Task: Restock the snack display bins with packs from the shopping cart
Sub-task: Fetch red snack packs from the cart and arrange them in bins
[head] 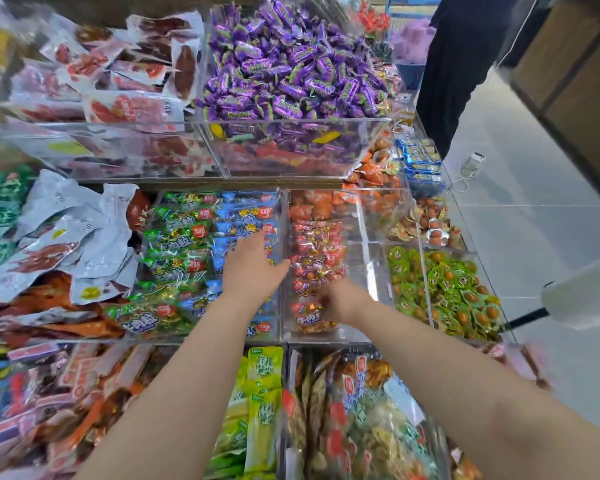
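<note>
Clear acrylic bins hold snack packs. My left hand (252, 263) lies flat with straight fingers on the blue packs (246, 216), next to the green packs (179, 237) in the same bin. My right hand (340, 301) is blurred; it reaches down into the neighbouring clear bin (364, 258), onto the red packs (317, 258), fingers curled at the lowest red pack (307, 318). Whether it grips that pack is unclear. The shopping cart is not in view.
Purple candies (291, 64) and red-white meat packs (118, 81) fill the upper bins. Green round snacks (444, 289) lie at right, orange packs (371, 171) behind. A person in dark clothes (461, 64) stands at the top right on the tiled floor (534, 188).
</note>
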Tool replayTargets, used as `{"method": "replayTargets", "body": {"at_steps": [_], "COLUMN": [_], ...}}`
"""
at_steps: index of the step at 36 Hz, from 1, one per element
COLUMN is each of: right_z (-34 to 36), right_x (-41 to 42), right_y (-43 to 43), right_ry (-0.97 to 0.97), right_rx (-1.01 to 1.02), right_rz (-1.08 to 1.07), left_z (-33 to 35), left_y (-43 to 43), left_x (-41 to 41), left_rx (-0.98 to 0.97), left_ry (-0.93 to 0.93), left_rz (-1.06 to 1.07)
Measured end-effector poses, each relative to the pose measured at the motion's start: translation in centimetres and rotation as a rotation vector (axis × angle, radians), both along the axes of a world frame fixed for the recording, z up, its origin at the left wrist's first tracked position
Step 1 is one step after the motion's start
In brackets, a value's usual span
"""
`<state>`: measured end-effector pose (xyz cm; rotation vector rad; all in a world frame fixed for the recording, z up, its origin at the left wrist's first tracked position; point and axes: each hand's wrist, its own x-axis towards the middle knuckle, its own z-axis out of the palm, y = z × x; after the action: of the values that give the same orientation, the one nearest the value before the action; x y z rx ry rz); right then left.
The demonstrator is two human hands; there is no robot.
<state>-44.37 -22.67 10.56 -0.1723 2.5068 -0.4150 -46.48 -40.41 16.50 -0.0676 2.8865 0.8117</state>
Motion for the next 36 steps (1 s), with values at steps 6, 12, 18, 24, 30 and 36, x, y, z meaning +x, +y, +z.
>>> {"method": "replayTargets", "body": {"at_steps": [6, 12, 18, 24, 30, 36], "right_z": [-2.9, -3.7, -4.1, -4.4, -4.2, -1.9], "right_x": [1.1, 0.5, -0.1, -1.3, -0.3, 1.2], "right_y": [0.3, 0.8, 0.3, -0.2, 0.5, 1.3], "right_ry": [0.307, -0.236, -0.33, -0.201, -0.31, -0.284], "right_rx": [0.095, -0.316, -0.326, -0.345, -0.46, -0.46], "right_rz": [-0.307, -0.897, -0.794, -0.872, -0.86, -0.97], "left_z": [-2.1, -2.8, -2.9, -2.9, -3.0, -2.3], "left_y": [0.3, 0.5, 0.4, 0.3, 0.2, -0.2], "left_x": [-0.6, -0.4, -0.4, -0.4, -0.3, -0.5], "left_rx": [-0.383, -0.412, -0.439, -0.44, -0.401, -0.168], "left_ry": [0.011, 0.051, 0.048, 0.048, 0.044, 0.071], "left_rz": [-0.13, -0.132, -0.147, -0.148, -0.152, -0.083]}}
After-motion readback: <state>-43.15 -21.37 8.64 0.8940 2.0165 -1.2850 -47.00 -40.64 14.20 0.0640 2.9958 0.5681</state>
